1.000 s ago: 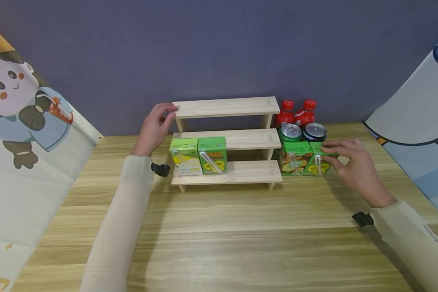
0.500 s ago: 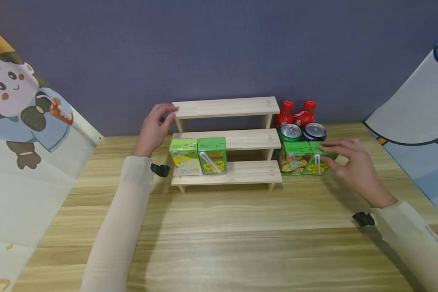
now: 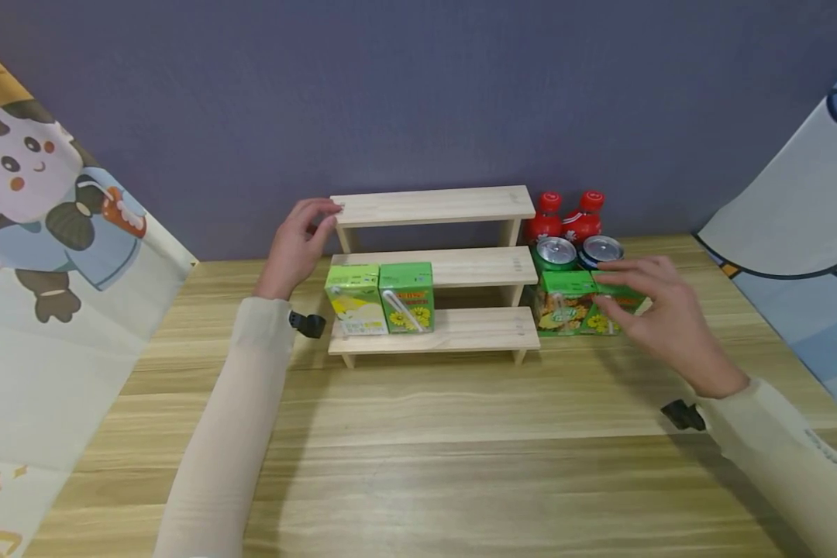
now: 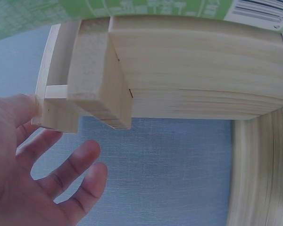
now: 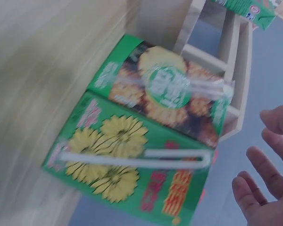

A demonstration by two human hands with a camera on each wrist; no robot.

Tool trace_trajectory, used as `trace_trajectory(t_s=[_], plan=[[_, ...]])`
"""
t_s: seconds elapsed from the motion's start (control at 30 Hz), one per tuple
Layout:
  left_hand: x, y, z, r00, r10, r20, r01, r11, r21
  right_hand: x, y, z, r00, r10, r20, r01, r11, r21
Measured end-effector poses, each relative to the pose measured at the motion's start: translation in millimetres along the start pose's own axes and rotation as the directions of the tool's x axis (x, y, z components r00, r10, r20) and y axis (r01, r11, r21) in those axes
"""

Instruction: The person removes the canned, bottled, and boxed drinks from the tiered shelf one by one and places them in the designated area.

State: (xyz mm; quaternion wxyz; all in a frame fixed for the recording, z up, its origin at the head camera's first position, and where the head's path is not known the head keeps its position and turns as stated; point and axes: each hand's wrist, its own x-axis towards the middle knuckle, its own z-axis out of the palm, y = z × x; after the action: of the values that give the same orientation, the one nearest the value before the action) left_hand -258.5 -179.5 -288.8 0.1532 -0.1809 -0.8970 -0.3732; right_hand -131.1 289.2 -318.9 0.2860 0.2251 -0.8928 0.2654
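My left hand (image 3: pixel 296 244) touches the left end of the top board of a three-tier wooden display rack (image 3: pixel 432 205); in the left wrist view its other fingers spread loosely behind the board. My right hand (image 3: pixel 666 322) hovers over the right-hand green drink carton (image 5: pixel 127 155), which has yellow flowers and a straw. Its fingers (image 5: pixel 269 174) are apart from the carton in the right wrist view. Beside that one stands another green carton (image 3: pixel 565 302) with a brown picture. A lemon-coloured carton (image 3: pixel 357 301) and a flowered green carton (image 3: pixel 406 298) sit on the lowest tier.
Behind the cartons on the right stand two cans (image 3: pixel 556 252) with silver lids, and two red bottles (image 3: pixel 547 217) farther back. A dark wall (image 3: pixel 418 93) rises behind the rack. Printed cartoon panels (image 3: pixel 49 201) flank the wooden table (image 3: pixel 418 449).
My right hand has let go of the right-hand flowered carton and moved slightly left and up over it. My left hand stays at the rack's top board.
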Motion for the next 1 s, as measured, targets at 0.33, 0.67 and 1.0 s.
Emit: trace_trajectory(t_s=[0.33,0.67,1.0], plan=[[2.2,-0.6,1.8,1.000,-0.004,0.001,0.004,1.000,-0.008,21.7,-30.6,12.5,0.996,-0.076,0.038,0.072,0.991,0.115],[1.9,-3.2,2.4,1.000,-0.009,0.004,0.009,1.000,-0.018,54.7,-69.3,38.8,0.973,-0.199,0.114,0.174,0.965,0.196],[2.9,-3.5,2.9,1.000,-0.008,0.001,0.008,1.000,-0.020,77.9,-116.3,69.1,0.939,-0.247,0.240,0.180,0.946,0.271]])
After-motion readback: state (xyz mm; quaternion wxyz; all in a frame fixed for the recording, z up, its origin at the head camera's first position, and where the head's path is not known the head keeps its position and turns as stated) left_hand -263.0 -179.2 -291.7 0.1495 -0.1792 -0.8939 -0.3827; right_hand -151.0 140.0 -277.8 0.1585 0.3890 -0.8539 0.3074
